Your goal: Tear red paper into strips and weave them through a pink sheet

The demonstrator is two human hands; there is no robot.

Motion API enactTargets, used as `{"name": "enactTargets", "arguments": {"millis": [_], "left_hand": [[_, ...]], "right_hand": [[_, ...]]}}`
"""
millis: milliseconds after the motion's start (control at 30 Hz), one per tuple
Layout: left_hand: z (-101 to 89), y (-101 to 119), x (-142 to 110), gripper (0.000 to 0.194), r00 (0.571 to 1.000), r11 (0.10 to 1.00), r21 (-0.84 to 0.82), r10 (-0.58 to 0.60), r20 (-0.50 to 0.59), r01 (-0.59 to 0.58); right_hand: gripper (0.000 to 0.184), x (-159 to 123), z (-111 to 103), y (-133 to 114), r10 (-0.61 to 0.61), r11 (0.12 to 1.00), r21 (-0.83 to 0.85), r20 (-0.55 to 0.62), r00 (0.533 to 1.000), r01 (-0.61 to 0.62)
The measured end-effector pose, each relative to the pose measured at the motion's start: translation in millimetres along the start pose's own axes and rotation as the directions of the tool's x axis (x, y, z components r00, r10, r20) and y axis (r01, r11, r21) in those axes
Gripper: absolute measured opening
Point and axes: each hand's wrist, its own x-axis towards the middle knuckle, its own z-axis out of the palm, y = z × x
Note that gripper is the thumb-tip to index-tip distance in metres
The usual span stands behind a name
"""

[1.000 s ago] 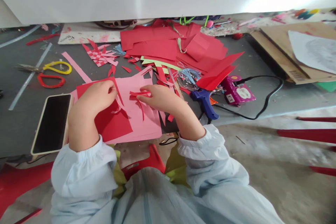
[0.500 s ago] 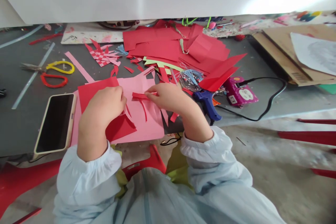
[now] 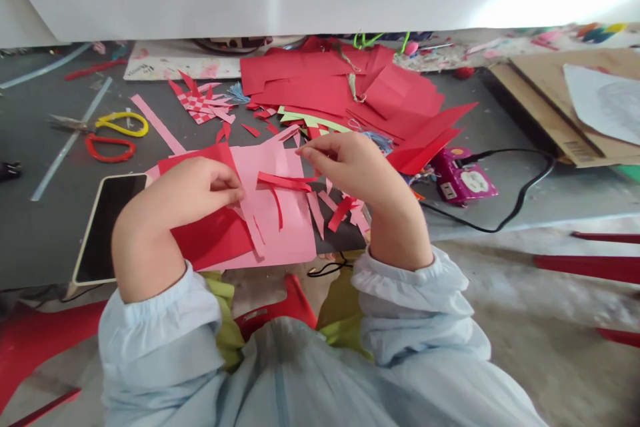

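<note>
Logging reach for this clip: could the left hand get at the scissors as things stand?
Probably yes: the scissors lie uncovered, handles towards the left hand, and the phone nearby lies flat. The hand's fingertips are at a pink strip, which they may have to leave.

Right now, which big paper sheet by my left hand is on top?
The red sheet, partly under your left hand: it overlaps the pink sheet, which shows beyond its right edge.

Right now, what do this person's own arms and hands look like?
The left hand and right hand are bare: no glove, ring or watch shows. Loose, pale blue sleeves end in gathered, ruffled cuffs, leaving the forearms partly uncovered.
</note>
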Motion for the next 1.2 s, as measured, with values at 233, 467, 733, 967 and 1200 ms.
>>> {"name": "enactTargets", "arguments": {"millis": [233, 467, 733, 967, 1200], "left_hand": [[-0.3, -14, 0, 0.032, 0.985, 0.998, 0.025, 0.045, 0.169, -0.050], [-0.9, -10, -2, 0.034, 0.995, 0.999, 0.049, 0.012, 0.098, -0.017], [9.5, -10, 3, 0.035, 0.992, 0.997, 0.025, 0.070, 0.102, -0.073], [13.9, 4, 3, 0.033, 0.978, 0.987, 0.154, 0.007, 0.206, -0.040], [15.5, 14, 0, 0.023, 0.973, 0.984, 0.179, -0.022, 0.229, -0.020]], "right_hand": [[0.019, -10, -32, 8, 0.172, 0.985, 0.020, -0.049, 0.984, -0.172], [0.017, -21, -51, 12, 0.300, 0.952, -0.031, -0.096, 0.949, -0.304], [0.018, -19, -45, 12, 0.266, 0.962, -0.047, -0.075, 0.961, -0.270], [0.014, -10, -26, 11, 0.156, 0.982, -0.097, -0.044, 0.987, -0.160], [0.022, -1, -13, 5, 0.112, 0.984, -0.140, -0.012, 0.994, -0.112]]}}
